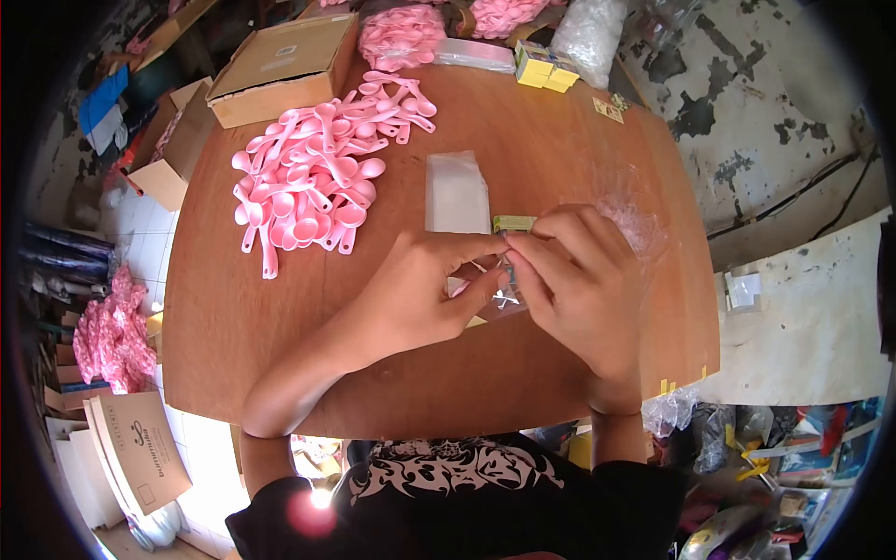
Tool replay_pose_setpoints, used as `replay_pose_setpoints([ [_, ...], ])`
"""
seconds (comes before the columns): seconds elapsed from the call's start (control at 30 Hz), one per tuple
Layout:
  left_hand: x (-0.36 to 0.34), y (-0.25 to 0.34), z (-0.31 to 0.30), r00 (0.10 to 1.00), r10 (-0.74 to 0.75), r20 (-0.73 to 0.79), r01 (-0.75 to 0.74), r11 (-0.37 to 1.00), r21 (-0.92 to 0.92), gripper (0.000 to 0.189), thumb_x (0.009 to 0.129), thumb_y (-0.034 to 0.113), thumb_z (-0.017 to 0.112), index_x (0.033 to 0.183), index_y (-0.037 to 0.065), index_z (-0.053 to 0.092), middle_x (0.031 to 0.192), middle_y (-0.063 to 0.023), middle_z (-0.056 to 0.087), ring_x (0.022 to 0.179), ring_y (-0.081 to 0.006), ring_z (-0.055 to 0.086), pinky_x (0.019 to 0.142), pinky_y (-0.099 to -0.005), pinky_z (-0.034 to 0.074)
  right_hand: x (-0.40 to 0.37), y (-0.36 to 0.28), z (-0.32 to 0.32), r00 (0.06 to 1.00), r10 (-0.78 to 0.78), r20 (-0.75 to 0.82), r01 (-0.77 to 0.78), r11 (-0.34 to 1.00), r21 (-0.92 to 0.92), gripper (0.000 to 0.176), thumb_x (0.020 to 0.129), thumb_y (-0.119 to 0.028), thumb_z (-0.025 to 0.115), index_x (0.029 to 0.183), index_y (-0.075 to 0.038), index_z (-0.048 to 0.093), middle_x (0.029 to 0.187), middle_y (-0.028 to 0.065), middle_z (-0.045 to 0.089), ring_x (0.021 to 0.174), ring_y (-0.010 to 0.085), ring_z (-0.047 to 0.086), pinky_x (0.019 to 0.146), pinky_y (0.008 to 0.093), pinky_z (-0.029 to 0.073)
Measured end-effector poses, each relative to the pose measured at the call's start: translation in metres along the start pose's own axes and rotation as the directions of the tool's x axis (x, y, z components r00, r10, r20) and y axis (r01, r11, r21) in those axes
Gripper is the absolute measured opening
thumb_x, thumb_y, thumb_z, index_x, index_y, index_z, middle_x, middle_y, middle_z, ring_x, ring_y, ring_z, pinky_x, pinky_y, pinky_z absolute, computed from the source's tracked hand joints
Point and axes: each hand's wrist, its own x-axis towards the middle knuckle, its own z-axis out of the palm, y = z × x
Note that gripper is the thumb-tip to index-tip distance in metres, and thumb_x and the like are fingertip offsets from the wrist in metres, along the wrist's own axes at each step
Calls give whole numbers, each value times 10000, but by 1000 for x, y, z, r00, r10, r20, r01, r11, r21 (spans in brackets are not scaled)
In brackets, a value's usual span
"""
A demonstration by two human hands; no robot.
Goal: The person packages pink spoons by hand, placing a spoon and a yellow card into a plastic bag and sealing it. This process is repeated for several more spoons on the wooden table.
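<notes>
Head view. Brown wooden table (579,140), edges rounded. Left hand (420,299) and right hand (579,289) meet at table centre, fingertips of both pinched on a small clear bag (504,291) held just above the wood. Stack of clear sleeves (457,191) just beyond. Pink spoons (317,177) heaped far left; carton (280,65) behind. Floor (747,93) to the right is patchy, peeling.

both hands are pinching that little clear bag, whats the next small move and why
Probably free the left hand to take one of the pink spoons heaped on its side, while the right hand holds the small clear bag: both hands pinch it now.
</notes>
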Motion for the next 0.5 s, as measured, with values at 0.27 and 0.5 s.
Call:
replay_pose_setpoints([
  [0.27,-1,-5,4,990,141,-16,-138,981,139,228,831,-4,677,1059,-18,673,842,-224,674,690,-339,676,601,-376,516,-12,9,21,973,34,-227,-4,991,132,152,519,-58,657,639,-101,576,698,12,487,608,192,517,518,318,420],
  [0.5,-7,5,-2,976,147,-161,-179,962,-207,225,881,-53,649,1105,-50,666,922,-149,726,864,-168,706,753,-278,563,-21,52,-36,878,476,-57,-78,260,962,57,758,-6,603,748,-38,649,736,66,579,634,141,553,618,300,488],
])
